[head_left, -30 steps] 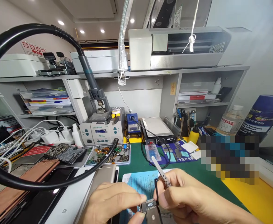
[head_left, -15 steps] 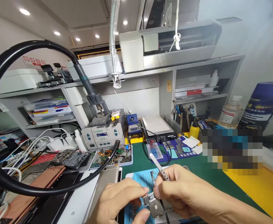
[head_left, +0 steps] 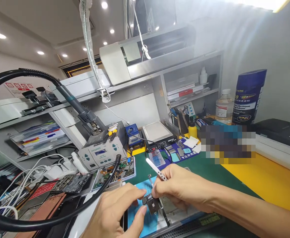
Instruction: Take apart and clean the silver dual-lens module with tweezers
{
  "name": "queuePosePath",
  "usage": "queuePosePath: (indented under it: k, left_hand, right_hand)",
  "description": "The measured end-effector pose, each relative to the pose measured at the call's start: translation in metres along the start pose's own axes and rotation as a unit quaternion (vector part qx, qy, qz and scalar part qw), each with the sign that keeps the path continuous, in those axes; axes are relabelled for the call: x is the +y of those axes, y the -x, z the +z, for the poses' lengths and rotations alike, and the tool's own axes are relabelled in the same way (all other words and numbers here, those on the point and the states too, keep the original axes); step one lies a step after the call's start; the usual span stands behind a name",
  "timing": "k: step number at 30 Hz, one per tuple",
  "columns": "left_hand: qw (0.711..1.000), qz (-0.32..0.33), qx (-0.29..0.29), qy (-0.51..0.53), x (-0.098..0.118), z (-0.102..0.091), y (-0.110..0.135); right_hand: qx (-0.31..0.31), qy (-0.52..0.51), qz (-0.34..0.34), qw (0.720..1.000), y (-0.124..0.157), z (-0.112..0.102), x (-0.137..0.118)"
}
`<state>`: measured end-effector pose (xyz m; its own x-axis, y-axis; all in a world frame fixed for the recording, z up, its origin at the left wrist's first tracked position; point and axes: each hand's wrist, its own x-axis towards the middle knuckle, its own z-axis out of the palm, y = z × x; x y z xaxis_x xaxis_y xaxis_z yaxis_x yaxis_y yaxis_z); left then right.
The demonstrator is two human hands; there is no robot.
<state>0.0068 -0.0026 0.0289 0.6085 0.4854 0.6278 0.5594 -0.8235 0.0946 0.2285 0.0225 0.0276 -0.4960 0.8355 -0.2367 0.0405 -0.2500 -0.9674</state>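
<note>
Green and yellow surfacing covers the table [head_left: 204,175], crowded on the left and along the far side. Nearest, the left hand [head_left: 120,210] has thumb and forefinger apart, with the left corner of a small dark part [head_left: 153,205] between them; whether they press on it I cannot tell. Fingers of the right hand [head_left: 171,180] clasp a slim metal tool [head_left: 154,168], its pale tip pointing far and left. The part, with a thin strip beside it, is between the two hands, over a blue and white sheet [head_left: 147,227].

Left of the hands lie phone panels, a copper-coloured one [head_left: 42,211] among them, and beyond these some bare boards [head_left: 72,183]. Next to the boards, a shallow tray [head_left: 135,169] is filled with small green and gold circuit pieces [head_left: 105,173]; a black hose [head_left: 113,170] crosses it. To its right, a clear packet [head_left: 157,159] has something blue inside.

Behind stand a grey station [head_left: 102,153], a blue one [head_left: 135,135] and a hot plate [head_left: 156,132]. Farther right are a yellow bottle [head_left: 192,130], a labelled bottle [head_left: 224,105] of clear liquid and a purple can [head_left: 249,96], contents hidden.

On the far shelves, clear trays [head_left: 39,138] at left hold papers; at right, booklets [head_left: 183,93] lie stacked near a white bottle [head_left: 203,76].
</note>
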Motion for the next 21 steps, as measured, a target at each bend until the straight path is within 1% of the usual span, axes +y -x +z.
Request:
queuePosePath:
  k: [2,4,10,13,15,19,21]
  left_hand:
    - [0.999,0.026,-0.017,-0.031,0.001,-0.003,-0.004]
    - [0.998,0.043,-0.022,-0.037,0.001,-0.004,-0.007]
    - [0.999,0.037,-0.025,0.003,-0.006,0.003,-0.008]
    - [0.999,0.034,-0.017,0.031,-0.010,0.006,-0.007]
    - [0.998,0.033,-0.004,0.045,-0.013,0.008,-0.005]
    - [0.997,0.042,0.050,0.051,-0.021,0.010,-0.002]
    - [0.996,0.042,0.058,0.052,-0.024,0.010,0.000]
  right_hand:
    - [0.004,-0.001,-0.001,1.000,0.000,0.000,0.000]
    - [0.008,-0.002,-0.005,1.000,0.000,0.000,0.000]
    - [0.018,-0.007,-0.017,1.000,-0.003,-0.004,0.001]
    - [0.021,-0.009,-0.016,1.000,-0.004,-0.006,0.001]
    - [0.018,-0.014,-0.014,1.000,-0.003,-0.007,-0.001]
    - [0.009,-0.051,-0.001,0.999,0.000,-0.007,-0.005]
    - [0.015,-0.074,0.004,0.997,0.001,-0.007,-0.006]
